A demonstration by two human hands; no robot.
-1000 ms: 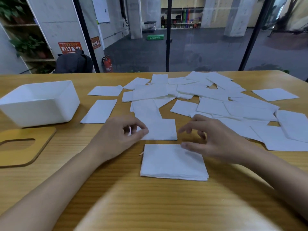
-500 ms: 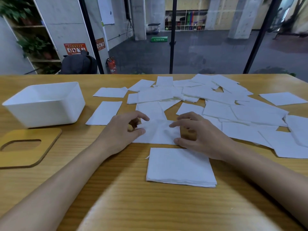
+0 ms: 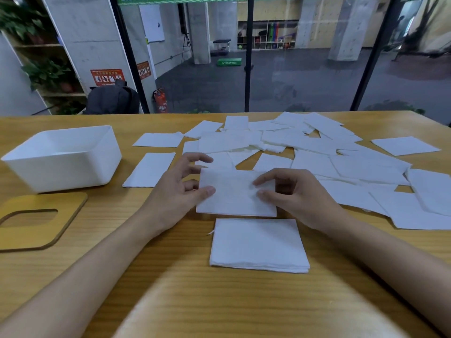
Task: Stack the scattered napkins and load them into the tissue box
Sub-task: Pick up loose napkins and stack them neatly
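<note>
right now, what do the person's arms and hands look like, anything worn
Both are bare. The left hand and right hand show no gloves, rings or watch, and the left forearm and right forearm run to the frame edge with no sleeve in view.

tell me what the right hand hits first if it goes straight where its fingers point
Probably the left hand, thumb first: the right hand points leftward across the napkin both pinch. Depth is unclear.
</note>
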